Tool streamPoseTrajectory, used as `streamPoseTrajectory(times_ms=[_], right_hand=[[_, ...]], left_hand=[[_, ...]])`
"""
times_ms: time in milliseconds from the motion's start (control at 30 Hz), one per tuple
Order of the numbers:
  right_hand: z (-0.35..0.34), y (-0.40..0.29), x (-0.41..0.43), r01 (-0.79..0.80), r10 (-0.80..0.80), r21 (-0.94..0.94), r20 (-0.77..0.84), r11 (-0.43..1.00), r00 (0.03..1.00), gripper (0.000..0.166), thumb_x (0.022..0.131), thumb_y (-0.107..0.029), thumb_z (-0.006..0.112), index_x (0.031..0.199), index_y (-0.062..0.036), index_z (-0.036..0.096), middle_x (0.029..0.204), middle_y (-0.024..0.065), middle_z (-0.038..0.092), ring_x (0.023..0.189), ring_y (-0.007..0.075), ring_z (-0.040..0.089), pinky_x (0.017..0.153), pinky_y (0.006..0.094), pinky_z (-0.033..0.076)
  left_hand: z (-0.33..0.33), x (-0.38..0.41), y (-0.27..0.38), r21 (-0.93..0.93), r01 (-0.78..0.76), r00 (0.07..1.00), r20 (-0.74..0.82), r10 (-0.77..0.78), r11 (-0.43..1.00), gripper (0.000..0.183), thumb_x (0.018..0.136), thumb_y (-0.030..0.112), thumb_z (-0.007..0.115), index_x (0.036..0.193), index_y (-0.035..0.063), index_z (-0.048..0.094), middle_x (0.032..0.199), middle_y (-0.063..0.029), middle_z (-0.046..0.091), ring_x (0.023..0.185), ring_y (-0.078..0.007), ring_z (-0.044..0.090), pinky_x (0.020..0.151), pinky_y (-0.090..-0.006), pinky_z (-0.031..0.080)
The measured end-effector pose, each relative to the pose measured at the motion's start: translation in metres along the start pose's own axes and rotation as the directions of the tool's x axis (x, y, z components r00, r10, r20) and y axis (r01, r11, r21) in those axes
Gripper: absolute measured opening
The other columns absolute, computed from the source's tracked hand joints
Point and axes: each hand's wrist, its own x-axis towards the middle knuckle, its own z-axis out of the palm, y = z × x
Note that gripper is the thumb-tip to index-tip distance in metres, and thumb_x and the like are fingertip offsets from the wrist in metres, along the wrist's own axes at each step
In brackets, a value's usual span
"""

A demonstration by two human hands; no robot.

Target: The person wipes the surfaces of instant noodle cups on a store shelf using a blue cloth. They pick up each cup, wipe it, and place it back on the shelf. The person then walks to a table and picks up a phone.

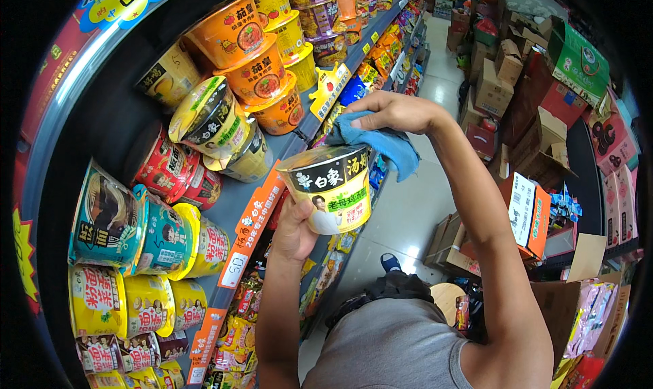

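A yellow and black instant noodle cup [339, 197] rests tilted in my left hand [296, 228], whose thumb and palm hold its lower left side. Above the cup's right rim, my right hand [395, 112] grips a blue cloth [390, 146], which hangs down beside the rim. To the left, on the shelf, a like cup [211, 121] lies tilted over another [250, 157]. Orange noodle tubs [255, 75] stand stacked behind them, and red cups [166, 167] sit nearer. The fingers of my left hand behind the cup are hidden.
A grey shelf edge with orange price strips [250, 226] runs along my left. Teal noodle tubs [104, 218] and yellow cups [97, 299] fill the near shelf. Bagged snacks hang lower down. Across the tiled aisle [377, 266] stand piled cardboard boxes [495, 88] and an orange carton [525, 215].
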Motion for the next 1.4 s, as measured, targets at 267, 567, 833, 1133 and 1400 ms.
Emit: streamPoseTrajectory(times_ms=[267, 567, 833, 1133, 1400], right_hand=[[0.01, -0.015, -0.018, 0.052, -0.053, 0.069, 0.009, 0.996, 0.999, 0.04, 0.103, -0.022, 0.064, 0.135, 0.001, 0.064, 0.123, 0.0049, 0.072, 0.107, 0.0103, 0.064, 0.096, 0.0287, 0.053], [0.04, -0.025, 0.019, 0.236, -0.211, -0.101, 0.213, 0.966, 0.954, 0.041, 0.105, -0.028, 0.06, 0.137, -0.002, 0.063, 0.124, 0.0085, 0.071, 0.112, 0.015, 0.062, 0.1, 0.0324, 0.049], [-0.007, 0.027, 0.017, -0.215, 0.158, -0.487, -0.156, 0.846, 0.975, 0.042, 0.099, -0.024, 0.066, 0.132, 0.0026, 0.064, 0.127, 0.0176, 0.07, 0.119, 0.026, 0.063, 0.104, 0.0359, 0.047], [0.024, -0.036, 0.002, 0.118, -0.101, 0.043, -0.282, 0.992, 0.954, 0.022, 0.092, -0.017, 0.067, 0.107, -0.0013, 0.073, 0.092, 0.0, 0.071, 0.086, 0.009, 0.064, 0.081, 0.027, 0.052], [0.069, -0.108, 0.077, 0.463, -0.471, -0.089, -0.231, 0.882, 0.852, 0.066, 0.089, -0.016, 0.071, 0.15, -0.0019, 0.051, 0.129, 0.0139, 0.066, 0.121, 0.0194, 0.06, 0.105, 0.033, 0.047]], left_hand=[[-0.003, 0.005, -0.003, -0.041, 0.067, 0.995, -0.071, -0.069, 0.997, 0.076, 0.086, 0.024, 0.083, 0.148, 0.0036, 0.043, 0.135, -0.0088, 0.062, 0.124, -0.0219, 0.061, 0.109, -0.04, 0.048], [0.024, 0.013, -0.004, 0.377, 0.09, 0.995, -0.063, -0.072, 0.922, 0.077, 0.081, 0.01, 0.085, 0.144, 0.0009, 0.041, 0.132, -0.0102, 0.059, 0.123, -0.0216, 0.061, 0.104, -0.0376, 0.052], [0.042, -0.004, 0.007, 0.627, -0.143, 0.987, 0.035, 0.156, 0.765, 0.107, 0.07, 0.016, 0.096, 0.153, 0.0001, 0.03, 0.146, -0.0121, 0.049, 0.137, -0.023, 0.048, 0.115, -0.0381, 0.039], [0.069, -0.019, 0.092, 0.816, -0.437, 0.771, 0.123, 0.624, 0.379, 0.098, 0.064, 0.012, 0.1, 0.144, -0.0027, 0.043, 0.135, -0.013, 0.06, 0.121, -0.0231, 0.062, 0.105, -0.0396, 0.05], [0.059, 0.039, 0.157, 0.909, -0.383, 0.476, 0.04, 0.879, 0.166, 0.098, 0.071, 0.013, 0.096, 0.145, 0.0002, 0.032, 0.139, -0.0148, 0.051, 0.127, -0.0235, 0.055, 0.107, -0.0381, 0.046]])
